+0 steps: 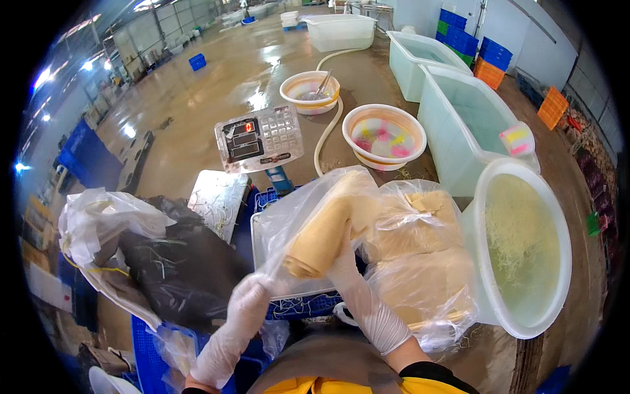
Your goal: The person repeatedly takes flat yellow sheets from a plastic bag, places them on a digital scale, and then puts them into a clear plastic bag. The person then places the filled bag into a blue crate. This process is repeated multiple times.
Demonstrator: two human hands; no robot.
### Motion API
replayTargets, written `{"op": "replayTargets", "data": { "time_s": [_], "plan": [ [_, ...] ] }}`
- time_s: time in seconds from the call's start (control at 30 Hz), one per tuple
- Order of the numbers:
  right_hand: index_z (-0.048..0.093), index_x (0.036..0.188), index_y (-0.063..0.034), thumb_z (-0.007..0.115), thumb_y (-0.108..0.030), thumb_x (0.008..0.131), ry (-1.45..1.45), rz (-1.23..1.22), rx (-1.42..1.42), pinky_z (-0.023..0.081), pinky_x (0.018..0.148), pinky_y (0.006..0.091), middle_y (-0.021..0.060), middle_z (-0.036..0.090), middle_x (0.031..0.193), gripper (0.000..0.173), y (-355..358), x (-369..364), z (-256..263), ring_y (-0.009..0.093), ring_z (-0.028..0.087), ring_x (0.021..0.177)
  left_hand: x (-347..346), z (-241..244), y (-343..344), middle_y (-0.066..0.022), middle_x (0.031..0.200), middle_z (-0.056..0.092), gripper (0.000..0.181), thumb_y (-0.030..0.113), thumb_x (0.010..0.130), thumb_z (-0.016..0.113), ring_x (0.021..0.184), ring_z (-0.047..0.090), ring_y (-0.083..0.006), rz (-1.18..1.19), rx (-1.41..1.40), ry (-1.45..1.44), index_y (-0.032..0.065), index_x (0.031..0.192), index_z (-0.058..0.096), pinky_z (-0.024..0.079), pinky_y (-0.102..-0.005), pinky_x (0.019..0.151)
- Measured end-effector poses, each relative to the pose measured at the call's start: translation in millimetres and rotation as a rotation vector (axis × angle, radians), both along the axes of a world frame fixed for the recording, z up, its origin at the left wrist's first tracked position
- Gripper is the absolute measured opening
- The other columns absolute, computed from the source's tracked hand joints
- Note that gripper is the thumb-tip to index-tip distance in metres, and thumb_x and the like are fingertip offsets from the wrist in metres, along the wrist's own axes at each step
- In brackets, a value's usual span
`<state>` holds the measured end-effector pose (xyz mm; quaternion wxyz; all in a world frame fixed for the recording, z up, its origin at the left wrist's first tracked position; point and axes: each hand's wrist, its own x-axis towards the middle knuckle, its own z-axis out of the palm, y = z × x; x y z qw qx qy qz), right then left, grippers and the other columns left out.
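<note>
A folded stack of tan sheets [315, 241], which look like tofu skin, sits tilted inside a clear plastic bag [280, 231]. My left hand [248, 300], in a white glove, pinches the near edge of that bag. My gloved right hand [347, 268] holds the sheets from the right side; its fingers are mostly hidden behind them. Beneath the bag is a white-rimmed tray or scale platform [254, 246]. Just beyond stands a digital scale display [261, 138] wrapped in plastic, its readout at zero. To the right lie clear bags packed with more tan sheets [418, 276].
On the left, a dark plastic sack [182, 261] slumps beside a metal platform [216, 202] strewn with pale strands. A round white tub [561, 276] at right holds strands in water. Farther off are basins [362, 115], water tanks [453, 143], a hose [327, 130] and stacked crates [457, 37].
</note>
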<state>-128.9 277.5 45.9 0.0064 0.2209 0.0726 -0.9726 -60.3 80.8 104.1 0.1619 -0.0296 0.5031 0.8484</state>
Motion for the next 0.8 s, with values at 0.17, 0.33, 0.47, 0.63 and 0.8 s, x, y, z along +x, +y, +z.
{"op": "replayTargets", "data": {
  "time_s": [0.17, 0.33, 0.47, 0.63, 0.8],
  "plan": [
    [0.045, 0.134, -0.0024, 0.062, -0.035, 0.094, -0.054, -0.191, 0.594, 0.047, 0.091, 0.0354, 0.0114, 0.060, 0.114, 0.054, 8, -28, -25, 0.025, 0.060, 0.100, 7, 20, 21, -0.0146, 0.111, 0.068, 0.022, 0.007, 0.091, 0.057, 0.108, 0.061, -0.0240, -0.464, -0.217, 0.188, -0.0042, 0.107, 0.067, 0.044, -0.0356, 0.100],
    [0.052, 0.132, -0.0054, 0.075, -0.025, 0.084, -0.136, -0.241, 1.305, 0.043, 0.099, 0.0329, 0.0123, 0.059, 0.127, 0.057, 7, -37, -51, 0.026, 0.058, 0.114, 53, -27, 15, -0.0102, 0.116, 0.064, 0.024, 0.017, 0.097, 0.054, 0.112, 0.058, -0.0201, -0.644, -0.207, -0.114, 0.0012, 0.113, 0.062, 0.042, -0.0343, 0.101],
    [0.052, 0.132, -0.0054, 0.082, -0.025, 0.075, 0.032, 0.114, 1.925, 0.046, 0.095, 0.0330, 0.0139, 0.061, 0.123, 0.067, 33, -31, -41, 0.027, 0.059, 0.111, -22, 31, -16, -0.0163, 0.112, 0.065, 0.042, 0.006, 0.069, 0.076, 0.103, 0.063, -0.0337, -0.081, -1.016, 1.051, 0.0035, 0.110, 0.066, 0.052, -0.0394, 0.086],
    [0.055, 0.132, -0.0131, 0.080, -0.019, 0.074, 0.531, 0.422, 1.896, 0.046, 0.096, 0.0340, 0.0110, 0.062, 0.123, 0.063, 4, -12, 16, 0.027, 0.059, 0.110, -119, 22, -13, -0.0175, 0.107, 0.066, 0.070, 0.017, 0.067, 0.078, 0.100, 0.063, -0.0382, 0.210, -1.310, 1.185, 0.0062, 0.131, 0.049, 0.051, -0.0443, 0.089],
    [0.059, 0.128, -0.0149, 0.076, -0.026, 0.076, 0.752, 0.635, 2.110, 0.046, 0.094, 0.0346, 0.0121, 0.063, 0.122, 0.056, 1, -22, -12, 0.028, 0.059, 0.112, -120, -29, -72, -0.0097, 0.078, 0.067, 0.014, 0.023, 0.076, 0.070, 0.076, 0.066, -0.0297, -0.196, -1.618, 0.845, 0.0111, 0.083, 0.069, 0.052, -0.0385, 0.068]
  ]
}}
